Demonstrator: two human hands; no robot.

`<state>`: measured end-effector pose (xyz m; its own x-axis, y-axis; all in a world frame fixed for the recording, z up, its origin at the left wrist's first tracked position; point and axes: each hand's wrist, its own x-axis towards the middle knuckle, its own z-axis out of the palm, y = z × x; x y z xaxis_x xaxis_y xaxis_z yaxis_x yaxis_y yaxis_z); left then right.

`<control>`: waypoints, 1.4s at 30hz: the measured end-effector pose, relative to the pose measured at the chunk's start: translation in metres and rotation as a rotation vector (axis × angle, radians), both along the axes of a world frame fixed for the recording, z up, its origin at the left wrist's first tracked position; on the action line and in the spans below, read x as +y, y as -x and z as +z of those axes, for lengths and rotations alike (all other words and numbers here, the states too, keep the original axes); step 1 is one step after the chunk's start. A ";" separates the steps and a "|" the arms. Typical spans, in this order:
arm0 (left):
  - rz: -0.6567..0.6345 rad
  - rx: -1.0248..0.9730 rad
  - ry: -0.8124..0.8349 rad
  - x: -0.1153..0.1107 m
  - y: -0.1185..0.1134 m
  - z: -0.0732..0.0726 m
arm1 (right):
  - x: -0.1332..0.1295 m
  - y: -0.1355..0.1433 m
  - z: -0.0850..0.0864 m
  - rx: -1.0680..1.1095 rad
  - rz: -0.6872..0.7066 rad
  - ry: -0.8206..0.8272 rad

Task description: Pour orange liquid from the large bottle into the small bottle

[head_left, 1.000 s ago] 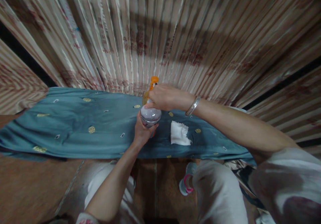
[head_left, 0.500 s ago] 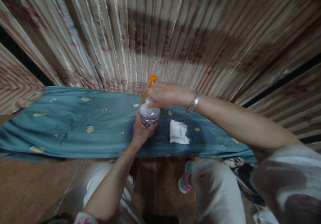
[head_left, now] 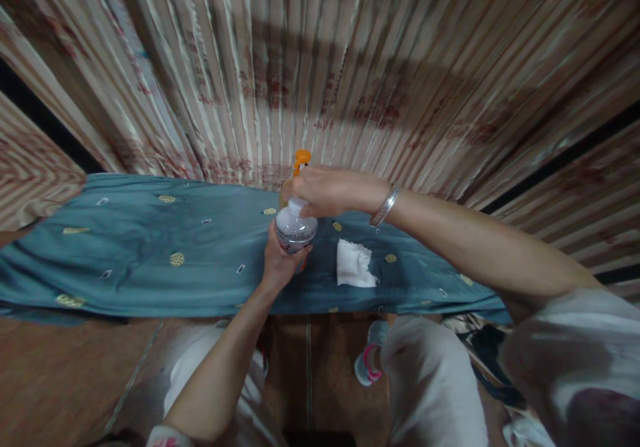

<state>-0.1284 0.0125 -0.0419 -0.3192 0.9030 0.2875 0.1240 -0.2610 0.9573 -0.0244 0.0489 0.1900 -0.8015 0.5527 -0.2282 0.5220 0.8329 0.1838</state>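
A clear plastic bottle with a rounded shoulder and a pale, whitish neck stands upright over the cloth-covered table. My left hand is wrapped around its body from the near side. Over the bottle's top, my right hand is closed with its fingers curled down at the neck; the cap itself is hidden by the fingers. Just behind my right hand shows a second container with an orange top, its yellowish body mostly covered by the hand. To the right of the bottle lies a folded white tissue.
A teal cloth with pineapple prints covers the long, narrow table. Pleated, patterned curtain hangs right behind its far edge. My knees and a sandalled foot are below the near edge, over the brown tiled floor.
My right hand has shifted slightly at the bottle's top, so more of the pale neck shows beneath the fingers. My left hand keeps its hold. The view has moved a little.
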 end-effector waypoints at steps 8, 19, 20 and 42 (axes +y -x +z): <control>0.014 0.014 0.005 0.000 0.000 -0.001 | -0.003 0.002 0.000 0.027 -0.084 -0.071; 0.037 0.043 0.026 0.000 0.001 0.002 | -0.014 -0.010 -0.005 0.069 0.043 -0.174; 0.037 0.045 0.028 0.000 0.001 0.002 | -0.019 -0.013 -0.006 0.091 0.035 -0.209; 0.099 0.092 0.061 0.002 0.004 -0.001 | -0.087 -0.139 -0.172 0.672 -0.711 0.344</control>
<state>-0.1325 0.0149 -0.0432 -0.3826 0.8851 0.2650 0.2344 -0.1845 0.9545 0.1151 -0.0384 0.0184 -0.3362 0.9375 -0.0895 0.8206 0.2450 -0.5163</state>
